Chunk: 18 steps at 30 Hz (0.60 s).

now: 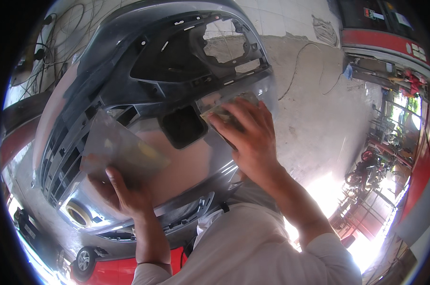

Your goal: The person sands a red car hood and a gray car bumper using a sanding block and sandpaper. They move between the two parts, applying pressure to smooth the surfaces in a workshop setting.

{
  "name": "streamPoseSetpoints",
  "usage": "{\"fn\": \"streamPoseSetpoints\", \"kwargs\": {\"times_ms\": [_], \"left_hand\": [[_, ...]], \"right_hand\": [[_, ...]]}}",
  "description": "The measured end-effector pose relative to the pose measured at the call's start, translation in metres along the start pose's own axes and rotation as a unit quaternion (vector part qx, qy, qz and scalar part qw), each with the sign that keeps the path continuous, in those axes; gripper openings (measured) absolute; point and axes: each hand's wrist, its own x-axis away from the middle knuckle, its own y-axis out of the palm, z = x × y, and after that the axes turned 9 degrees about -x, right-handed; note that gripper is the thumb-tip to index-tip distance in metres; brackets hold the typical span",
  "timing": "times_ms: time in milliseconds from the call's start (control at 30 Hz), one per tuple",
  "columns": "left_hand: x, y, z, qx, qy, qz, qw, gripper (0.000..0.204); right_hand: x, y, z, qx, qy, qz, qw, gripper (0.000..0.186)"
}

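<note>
My left hand (129,195) grips a translucent flat plate (113,145) bearing a yellowish smear, thumb on top, to the left of the square black recess (182,126); my right hand (250,130), fingers bent, holds a flat greyish piece (208,101) just right of that recess; the grey bumper (148,97) lies beneath both hands, all around the recess; a pinkish patch (191,161) spreads just below it; a red car (113,273) stands well apart, down and left of it.
</note>
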Motion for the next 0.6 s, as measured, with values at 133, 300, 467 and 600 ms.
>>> {"fn": "streamPoseSetpoints", "kwargs": {"times_ms": [133,300,467,600], "left_hand": [[0.001,0.004,0.000,-0.018,0.006,0.013,1.000,0.069],[-0.001,-0.006,-0.008,-0.114,0.072,-0.040,0.990,0.058],[0.002,-0.011,-0.022,-0.105,0.117,-0.039,0.987,0.056],[0.002,-0.014,-0.026,-0.118,0.138,-0.067,0.981,0.053]], "right_hand": [[0.002,0.012,0.004,-0.001,0.005,0.001,1.000,0.067],[0.017,0.025,0.014,-0.012,0.007,-0.018,1.000,0.060],[0.022,0.001,0.017,-0.016,0.005,-0.064,0.998,0.063],[0.006,0.000,0.015,0.007,-0.002,-0.034,0.999,0.061]]}}
